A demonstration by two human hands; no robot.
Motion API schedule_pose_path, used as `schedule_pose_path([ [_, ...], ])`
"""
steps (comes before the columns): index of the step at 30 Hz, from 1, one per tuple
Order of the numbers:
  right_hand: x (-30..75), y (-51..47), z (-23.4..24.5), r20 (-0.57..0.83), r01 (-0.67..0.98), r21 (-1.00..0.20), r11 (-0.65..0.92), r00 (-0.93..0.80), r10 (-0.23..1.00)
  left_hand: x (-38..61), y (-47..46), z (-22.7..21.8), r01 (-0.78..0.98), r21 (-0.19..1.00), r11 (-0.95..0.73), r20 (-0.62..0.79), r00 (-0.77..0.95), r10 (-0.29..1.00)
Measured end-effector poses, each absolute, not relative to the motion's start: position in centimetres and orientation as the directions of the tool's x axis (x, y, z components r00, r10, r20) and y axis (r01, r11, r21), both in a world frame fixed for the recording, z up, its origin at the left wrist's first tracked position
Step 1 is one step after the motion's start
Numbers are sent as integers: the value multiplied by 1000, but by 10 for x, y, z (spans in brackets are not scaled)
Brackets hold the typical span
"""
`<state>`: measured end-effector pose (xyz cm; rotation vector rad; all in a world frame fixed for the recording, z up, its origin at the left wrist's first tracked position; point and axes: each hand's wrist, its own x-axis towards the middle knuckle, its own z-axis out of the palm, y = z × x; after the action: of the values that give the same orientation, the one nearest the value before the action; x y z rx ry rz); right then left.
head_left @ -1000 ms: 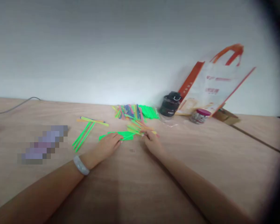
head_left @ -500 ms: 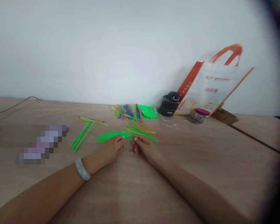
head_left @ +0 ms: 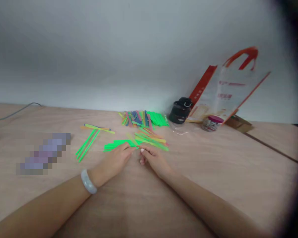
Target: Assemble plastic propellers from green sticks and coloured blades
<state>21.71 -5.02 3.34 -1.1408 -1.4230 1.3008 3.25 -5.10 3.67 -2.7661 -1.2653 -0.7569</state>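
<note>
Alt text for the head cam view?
The left hand and right hand lie on a wooden table, fingertips nearly meeting beside bright green craft sticks. Farther back are a pile of multicoloured sticks, a black lidded container and a white-and-orange tote bag leaning against the wall.

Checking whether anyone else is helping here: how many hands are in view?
2. The left hand lies on the table at the near edge of the green sticks. The right hand rests just beside it, below the mixed coloured sticks. No others show.
</note>
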Motion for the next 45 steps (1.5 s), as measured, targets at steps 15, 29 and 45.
schedule_pose_path([
  [15, 215, -59, 32, 239, 336, -887, 316, -252, 938, 34, -57, 37, 764, 102, -638, 387, 560, 733],
  [29, 229, -39, 26, 288, 402, -856, 326, -155, 945, -39, -11, 62, 987, 74, -144, 456, 95, 885],
  [45, 252, -24, 30, 461, 576, -685, 447, -132, 877, -79, 9, 53, 999, 26, 43, 246, -48, 968],
])
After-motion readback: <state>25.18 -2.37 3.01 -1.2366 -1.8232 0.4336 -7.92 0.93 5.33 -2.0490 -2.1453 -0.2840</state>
